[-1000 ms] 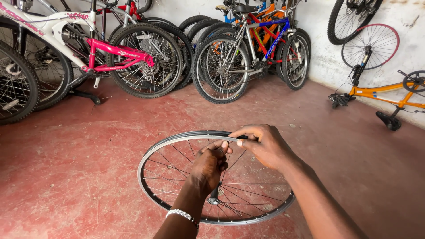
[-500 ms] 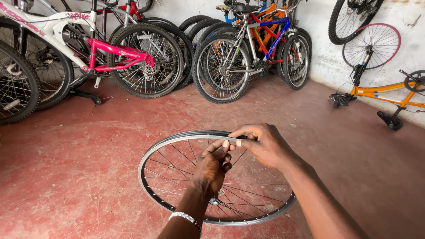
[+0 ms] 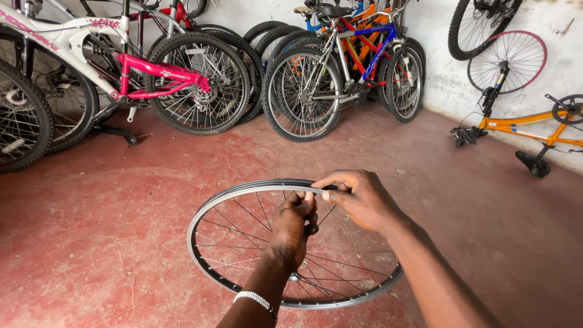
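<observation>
A bare bicycle wheel rim [image 3: 209, 212] with thin silver spokes and no tyre is held tilted above the red floor in front of me. My right hand [image 3: 361, 197] pinches the rim's top edge between thumb and fingers. My left hand [image 3: 294, 228], with a white beaded band at the wrist, is closed around something small among the spokes just under that spot. What it holds is hidden by the fingers.
Bicycles lean along the back wall: a white and pink one [image 3: 139, 73] at left, a blue and silver one [image 3: 340, 79] in the middle. An orange bicycle frame [image 3: 522, 127] lies upside down at right. Wheels [image 3: 507, 61] hang on the white wall.
My left hand has crept slightly up toward the rim's top edge. The right hand and the rim have hardly moved.
</observation>
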